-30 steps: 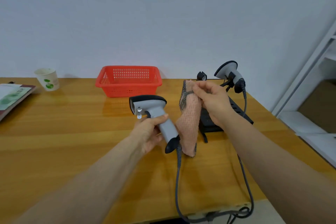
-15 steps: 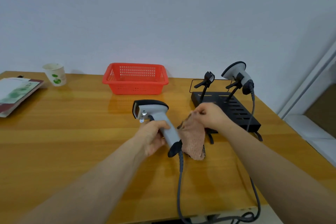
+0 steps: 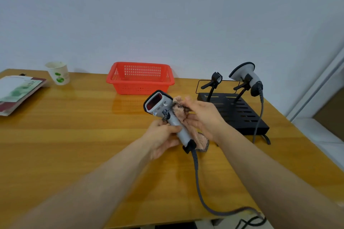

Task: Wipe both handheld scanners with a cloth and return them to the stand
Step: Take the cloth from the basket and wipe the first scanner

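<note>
My left hand [image 3: 163, 135] grips the handle of a grey handheld scanner [image 3: 163, 108], whose red window faces up and left. My right hand [image 3: 202, 115] holds a pink mesh-edged cloth [image 3: 179, 111] against the back of the scanner's head; the cloth's lower end hangs behind the handle. A second grey scanner [image 3: 245, 76] sits in the right clip of the black stand [image 3: 240, 113] at the table's right. The stand's left clip [image 3: 214, 82] holds nothing.
A red plastic basket [image 3: 140, 80] stands behind the hands. A paper cup [image 3: 58, 73] and a booklet [image 3: 16, 91] lie at the far left. The held scanner's grey cable [image 3: 199, 180] runs over the front table edge. White shelving stands to the right.
My left hand has tilted the scanner so that its window faces up. My right hand brought the cloth from beside the handle up onto the scanner's head.
</note>
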Action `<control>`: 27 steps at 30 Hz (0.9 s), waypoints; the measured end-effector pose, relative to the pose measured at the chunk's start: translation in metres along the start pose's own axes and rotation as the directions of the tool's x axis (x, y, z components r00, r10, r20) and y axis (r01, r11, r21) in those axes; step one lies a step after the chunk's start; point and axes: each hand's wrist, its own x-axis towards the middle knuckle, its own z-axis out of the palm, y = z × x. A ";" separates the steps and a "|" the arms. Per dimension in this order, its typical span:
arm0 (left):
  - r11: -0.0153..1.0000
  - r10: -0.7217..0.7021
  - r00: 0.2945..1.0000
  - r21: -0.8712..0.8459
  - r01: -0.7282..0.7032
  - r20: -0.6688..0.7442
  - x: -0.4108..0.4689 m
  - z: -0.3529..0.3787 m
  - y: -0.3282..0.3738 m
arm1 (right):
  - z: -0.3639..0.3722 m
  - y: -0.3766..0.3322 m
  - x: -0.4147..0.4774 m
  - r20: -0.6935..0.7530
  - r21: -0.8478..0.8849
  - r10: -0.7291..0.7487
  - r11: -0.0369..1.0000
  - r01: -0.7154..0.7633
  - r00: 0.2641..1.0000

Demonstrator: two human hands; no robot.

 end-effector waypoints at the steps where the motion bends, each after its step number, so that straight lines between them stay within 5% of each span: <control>1: 1.000 -0.001 1.000 0.022 0.001 0.006 -0.001 0.000 0.001 | 0.002 0.001 0.000 -0.021 0.005 -0.030 1.000 0.030 0.999; 5: 0.997 0.010 1.000 0.079 -0.012 0.022 -0.002 0.002 0.001 | 0.007 0.006 0.000 -0.052 -0.165 -0.163 0.974 0.152 0.985; 9: 0.994 0.042 0.999 0.101 -0.042 0.000 0.001 -0.003 0.006 | -0.003 0.005 0.002 0.038 -0.431 -0.096 0.897 0.103 0.995; 11: 0.992 0.054 0.998 0.116 -0.055 0.019 0.001 -0.004 0.008 | -0.005 0.005 0.003 0.009 -0.390 -0.163 0.908 0.154 0.987; 15: 0.988 0.066 0.996 0.134 -0.073 0.056 0.001 0.004 0.008 | 0.004 0.003 0.001 -0.067 0.002 -0.214 0.977 0.215 0.974; 20: 0.990 0.059 0.997 0.123 -0.065 0.052 0.004 -0.002 0.010 | -0.002 0.014 0.002 -0.015 -0.287 -0.110 0.953 0.101 0.994; 27: 0.991 0.069 0.995 0.111 -0.077 0.067 0.005 0.004 0.011 | -0.001 0.004 0.008 -0.081 -0.146 -0.293 0.949 0.280 0.953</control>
